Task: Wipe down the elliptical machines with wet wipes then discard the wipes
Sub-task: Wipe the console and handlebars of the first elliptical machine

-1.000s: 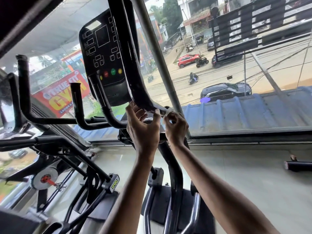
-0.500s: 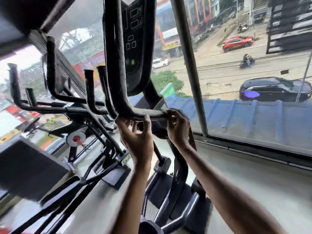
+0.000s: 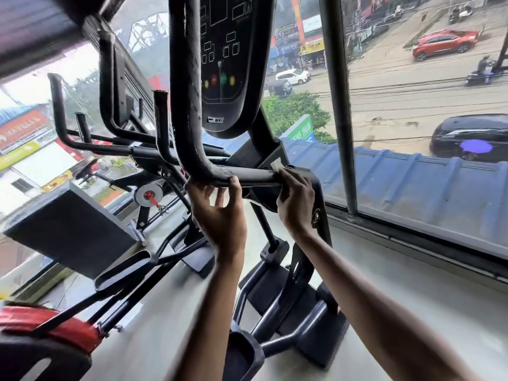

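The person stands at the black metal elliptical machine (image 3: 320,193), just beside the large window glass (image 3: 412,133). The left hand (image 3: 217,215) grips the black tubular handlebar (image 3: 255,179) from below, right at its bend, with the thumb on one side and the fingers on the other. I judge that it steadies the bar, so that rubbing does not shake it. The right hand (image 3: 295,200) is curled over the same bar near the joint and pinches a small white wet wipe (image 3: 276,165) against the tube. Only a corner of the wipe shows above the fingers. Such a wrapping hold probably lets the wipe reach around the tube. Above hangs the black oval console with coloured buttons (image 3: 224,78), which no hand touches.
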The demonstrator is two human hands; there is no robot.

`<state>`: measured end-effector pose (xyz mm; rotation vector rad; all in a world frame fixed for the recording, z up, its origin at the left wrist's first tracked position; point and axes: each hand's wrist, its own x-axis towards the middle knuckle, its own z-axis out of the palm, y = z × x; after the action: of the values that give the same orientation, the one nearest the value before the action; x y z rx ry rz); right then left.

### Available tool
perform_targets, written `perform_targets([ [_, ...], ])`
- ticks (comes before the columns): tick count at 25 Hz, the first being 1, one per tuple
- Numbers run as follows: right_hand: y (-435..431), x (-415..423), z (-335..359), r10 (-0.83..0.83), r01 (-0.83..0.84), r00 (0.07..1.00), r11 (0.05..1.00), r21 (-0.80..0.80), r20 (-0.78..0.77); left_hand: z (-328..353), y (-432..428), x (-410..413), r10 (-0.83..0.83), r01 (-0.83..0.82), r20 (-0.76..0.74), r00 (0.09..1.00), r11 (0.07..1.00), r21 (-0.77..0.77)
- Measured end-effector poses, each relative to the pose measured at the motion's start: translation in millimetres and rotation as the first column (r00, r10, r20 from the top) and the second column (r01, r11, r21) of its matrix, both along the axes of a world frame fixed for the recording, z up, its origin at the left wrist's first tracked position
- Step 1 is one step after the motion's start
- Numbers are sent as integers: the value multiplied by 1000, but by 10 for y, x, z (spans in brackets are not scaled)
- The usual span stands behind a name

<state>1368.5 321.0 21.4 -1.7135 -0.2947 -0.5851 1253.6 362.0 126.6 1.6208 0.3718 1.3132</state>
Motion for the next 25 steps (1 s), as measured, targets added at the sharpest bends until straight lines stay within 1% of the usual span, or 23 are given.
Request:
perform_targets([
  [1, 18, -54, 53, -6, 6, 1000, 1000, 26, -2, -11, 9, -5, -6, 6, 1, 1000, 1000, -13],
  [2, 39, -155, 119, -3, 1, 999, 998, 57, 40, -24, 19, -8, -10, 10, 6, 1000, 1000, -20],
  [3, 60, -259, 168, 6, -16, 993, 997, 82, 120, -36, 27, -1, -12, 12, 9, 1000, 1000, -18],
  [5, 81, -427, 172, 33, -58, 955, 995, 76, 296, -47, 41, 10, -12, 12, 9, 1000, 1000, -11],
  [6, 82, -457, 138, 43, -67, 936, 996, 57, 349, -47, 46, 13, -11, 11, 17, 1000, 1000, -7],
  [7, 77, -425, 79, 42, -60, 928, 998, 37, 370, -54, 46, 19, -8, 8, 22, 1000, 1000, -8],
  [9, 58, -231, -69, 20, -22, 945, 1000, 3, 325, -55, 23, 21, 11, -10, 22, 1000, 1000, -23],
  [12, -29, 35, -238, 12, -4, 989, 998, -55, 151, -41, -49, 38, 33, -31, 42, 999, 998, -58],
  [14, -56, 77, -159, 28, -25, 998, 998, -54, 53, -35, -95, 78, 63, -59, 54, 997, 995, -75],
  [15, -53, 40, -63, 51, -49, 997, 998, -40, 50, -29, -122, 106, 84, -78, 60, 995, 993, -91],
  [16, -49, -37, 39, 84, -83, 992, 996, -19, 91, -24, -148, 125, 103, -96, 64, 993, 989, -110],
  [18, -54, -207, 178, 170, -177, 955, 984, 11, 244, -9, -186, 167, 127, -116, 88, 988, 985, -126],
  [20, -101, -201, 177, 232, -243, 914, 970, -10, 334, -6, -205, 193, 147, -135, 98, 984, 983, -121],
  [21, -124, -124, 128, 234, -239, 916, 971, -26, 326, -5, -211, 192, 159, -148, 91, 983, 982, -114],
  [25, -257, 331, -88, 199, -175, 966, 973, -153, 164, 12, -247, 207, 212, -206, 57, 976, 974, -95],
])
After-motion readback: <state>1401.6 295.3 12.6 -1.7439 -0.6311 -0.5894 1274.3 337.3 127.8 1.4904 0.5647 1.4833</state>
